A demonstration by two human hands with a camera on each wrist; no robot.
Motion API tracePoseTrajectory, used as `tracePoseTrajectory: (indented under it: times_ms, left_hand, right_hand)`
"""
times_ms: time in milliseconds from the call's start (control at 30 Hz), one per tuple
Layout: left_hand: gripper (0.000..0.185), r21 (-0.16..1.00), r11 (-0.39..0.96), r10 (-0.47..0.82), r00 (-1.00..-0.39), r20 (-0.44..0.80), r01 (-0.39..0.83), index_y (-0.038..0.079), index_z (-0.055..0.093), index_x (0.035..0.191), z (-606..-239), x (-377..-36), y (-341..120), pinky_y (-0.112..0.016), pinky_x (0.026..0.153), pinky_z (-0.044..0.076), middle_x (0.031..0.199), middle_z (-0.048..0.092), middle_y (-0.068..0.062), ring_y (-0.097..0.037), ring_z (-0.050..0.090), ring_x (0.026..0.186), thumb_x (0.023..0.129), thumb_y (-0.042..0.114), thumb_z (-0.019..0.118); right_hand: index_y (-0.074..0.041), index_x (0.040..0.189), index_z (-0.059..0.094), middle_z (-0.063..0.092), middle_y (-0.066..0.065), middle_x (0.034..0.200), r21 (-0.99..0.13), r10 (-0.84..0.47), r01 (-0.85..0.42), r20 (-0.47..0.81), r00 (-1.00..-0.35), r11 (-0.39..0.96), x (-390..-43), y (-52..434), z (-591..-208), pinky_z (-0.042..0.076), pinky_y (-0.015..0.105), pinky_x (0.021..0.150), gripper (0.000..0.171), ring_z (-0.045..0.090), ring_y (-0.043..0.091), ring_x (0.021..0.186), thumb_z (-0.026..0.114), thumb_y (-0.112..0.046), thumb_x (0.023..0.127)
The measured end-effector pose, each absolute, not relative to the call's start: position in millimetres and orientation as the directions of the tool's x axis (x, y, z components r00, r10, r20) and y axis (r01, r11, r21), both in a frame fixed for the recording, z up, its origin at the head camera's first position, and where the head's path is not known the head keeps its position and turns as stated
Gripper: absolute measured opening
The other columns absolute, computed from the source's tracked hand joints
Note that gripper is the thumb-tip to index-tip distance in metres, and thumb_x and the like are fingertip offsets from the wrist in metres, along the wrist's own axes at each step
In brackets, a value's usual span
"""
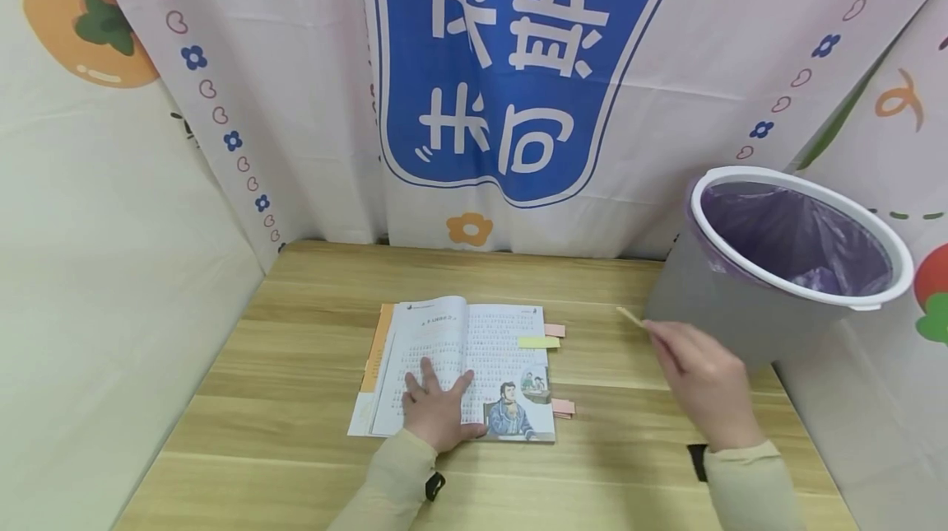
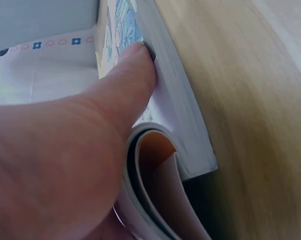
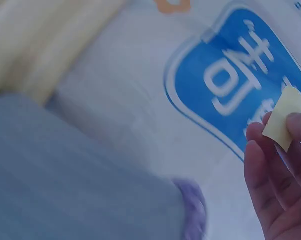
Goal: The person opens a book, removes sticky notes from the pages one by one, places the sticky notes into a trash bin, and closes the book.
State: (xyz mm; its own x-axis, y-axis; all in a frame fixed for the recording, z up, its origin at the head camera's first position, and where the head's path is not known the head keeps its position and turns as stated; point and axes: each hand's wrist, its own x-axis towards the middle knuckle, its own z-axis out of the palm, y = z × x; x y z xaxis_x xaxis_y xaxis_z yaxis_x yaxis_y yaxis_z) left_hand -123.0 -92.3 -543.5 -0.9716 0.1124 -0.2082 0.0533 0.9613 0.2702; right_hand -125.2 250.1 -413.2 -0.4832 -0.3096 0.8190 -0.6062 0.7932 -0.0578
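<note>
My right hand [image 1: 704, 379] pinches a note [image 3: 283, 117] by one end (featherlight, floppy, probably tacky) beside the bin [image 1: 748, 313]; my left hand [image 1: 439, 409] presses flat on the book [image 1: 474, 350].

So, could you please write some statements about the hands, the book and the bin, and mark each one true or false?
1. The left hand lies flat on the open book. True.
2. The right hand pinches a small sticky note. True.
3. The bin has a black liner. False: the liner is purple.
4. The book is closed. False: it lies open on the wooden table.
5. A yellow tab sticks out on the right-hand page. True.
6. The bin stands left of the book. False: it stands to the right.
</note>
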Motion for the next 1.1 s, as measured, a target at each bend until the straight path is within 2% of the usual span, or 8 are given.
tracePoseTrajectory:
  times_ms: [167,267,400,567,733,867,1000,1100]
  left_hand:
    - [0.092,0.270,0.962,0.111,-0.970,-0.214,0.051,0.029,0.044,0.150,-540.0,-122.7,-91.7,-0.074,0.102,0.030,0.152,0.008,-0.044,-0.071,0.018,0.130,0.072,0.068,0.074]
    - [0.092,0.276,0.960,0.110,-0.970,-0.215,0.048,0.028,0.044,0.150,-538.4,-122.6,-91.7,-0.073,0.102,0.030,0.152,0.008,-0.044,-0.071,0.018,0.130,0.072,0.067,0.074]
    - [0.091,0.280,0.959,0.113,-0.969,-0.220,0.048,0.028,0.044,0.150,-537.4,-122.1,-91.9,-0.073,0.102,0.030,0.152,0.008,-0.044,-0.071,0.018,0.130,0.073,0.066,0.075]
    - [0.091,0.279,0.959,0.117,-0.968,-0.223,0.051,0.028,0.044,0.150,-537.7,-121.6,-92.1,-0.073,0.102,0.030,0.152,0.008,-0.044,-0.071,0.018,0.130,0.073,0.066,0.074]
    - [0.091,0.281,0.958,0.120,-0.968,-0.220,0.054,0.028,0.044,0.150,-537.1,-121.0,-92.2,-0.073,0.101,0.031,0.152,0.009,-0.044,-0.071,0.018,0.130,0.073,0.066,0.074]
    - [0.091,0.287,0.956,0.122,-0.969,-0.214,0.057,0.027,0.045,0.150,-537.1,-120.9,-92.5,-0.073,0.101,0.031,0.151,0.010,-0.045,-0.071,0.019,0.130,0.073,0.066,0.074]
    - [0.091,0.286,0.957,0.121,-0.969,-0.216,0.055,0.028,0.044,0.150,-537.5,-120.3,-93.2,-0.073,0.101,0.031,0.152,0.009,-0.044,-0.071,0.019,0.130,0.073,0.066,0.074]
    - [0.091,0.287,0.956,0.121,-0.969,-0.214,0.057,0.028,0.044,0.150,-538.3,-120.6,-93.5,-0.073,0.101,0.031,0.152,0.009,-0.044,-0.071,0.019,0.130,0.073,0.066,0.074]
  right_hand:
    - [0.000,0.097,0.076,0.073,0.015,0.089,-0.043,-0.214,-0.580,0.905,-0.367,0.813,-123.6,270.6,-368.8,0.040,0.010,0.095,0.030,0.065,0.035,0.075,0.056,-0.022,0.098]
    - [0.001,0.095,0.076,0.073,0.017,0.087,-0.064,-0.159,-0.563,0.928,-0.337,0.824,-125.2,283.2,-346.4,0.037,0.007,0.096,0.023,0.062,0.036,0.074,0.062,-0.016,0.094]
    - [0.001,0.094,0.077,0.073,0.019,0.087,-0.075,-0.127,-0.520,0.931,-0.342,0.851,-129.5,302.5,-324.3,0.038,0.007,0.095,0.015,0.064,0.031,0.080,0.065,-0.007,0.088]
    - [0.002,0.094,0.077,0.072,0.021,0.089,-0.049,-0.148,-0.472,0.916,-0.372,0.880,-140.6,331.2,-306.3,0.034,0.003,0.094,0.015,0.067,0.009,0.099,0.065,-0.006,0.089]
    - [0.003,0.097,0.076,0.072,0.021,0.093,-0.017,-0.186,-0.407,0.873,-0.451,0.913,-154.4,355.9,-295.6,0.025,-0.003,0.089,0.015,0.069,0.037,0.088,0.064,-0.001,0.089]
    - [0.002,0.099,0.075,0.072,0.021,0.095,0.008,-0.209,-0.360,0.826,-0.524,0.933,-162.8,369.5,-291.7,0.044,0.017,0.081,0.017,0.065,0.045,0.083,0.066,0.006,0.085]
    - [0.001,0.099,0.075,0.071,0.021,0.094,0.030,-0.223,-0.335,0.801,-0.556,0.942,-169.7,379.3,-291.9,0.040,0.045,0.065,0.019,0.065,0.043,0.080,0.067,0.006,0.082]
    - [0.001,0.098,0.075,0.071,0.021,0.092,0.036,-0.223,-0.320,0.791,-0.570,0.947,-175.2,385.5,-293.7,0.040,0.047,0.064,0.019,0.065,0.042,0.078,0.067,0.005,0.081]
